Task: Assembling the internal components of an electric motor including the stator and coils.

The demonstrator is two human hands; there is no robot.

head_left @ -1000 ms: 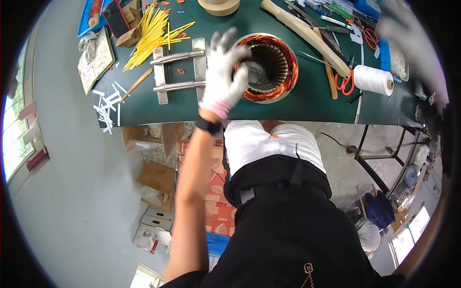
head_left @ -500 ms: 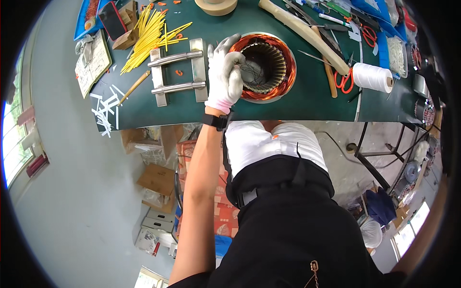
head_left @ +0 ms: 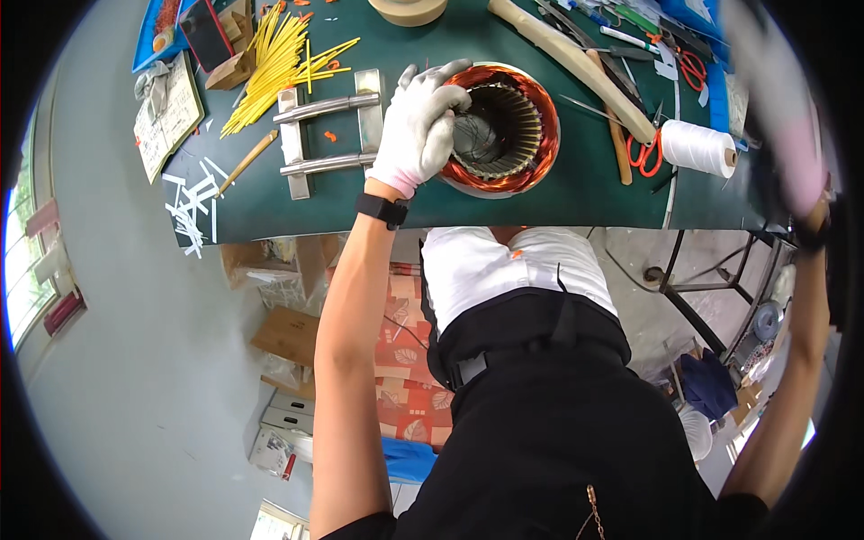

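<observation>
A motor stator point(head_left: 545, 126) with orange copper windings and a slotted inner ring stands upright on the green table. My left hand point(head_left: 419, 126), in a white glove, lies over its left rim with the fingers bent around the windings; the palm side is hidden. At the far right my right hand point(head_left: 776, 99), also gloved, is smeared by motion. It is over the blue trays, and its fingers cannot be made out. Left of the stator lies a metal frame point(head_left: 326, 166) with two round bars.
Yellow sticks point(head_left: 279, 67), white strips point(head_left: 191, 211) and a notebook point(head_left: 171, 117) lie at the left. To the right are a wooden mallet-like bar point(head_left: 576, 67), red-handled scissors point(head_left: 645, 155) and a white thread spool point(head_left: 698, 148). A tape roll point(head_left: 408, 11) sits at the back.
My right hand has come into view at the far right, moving fast. My left hand has shifted slightly left, still on the stator's rim, its forearm swung left.
</observation>
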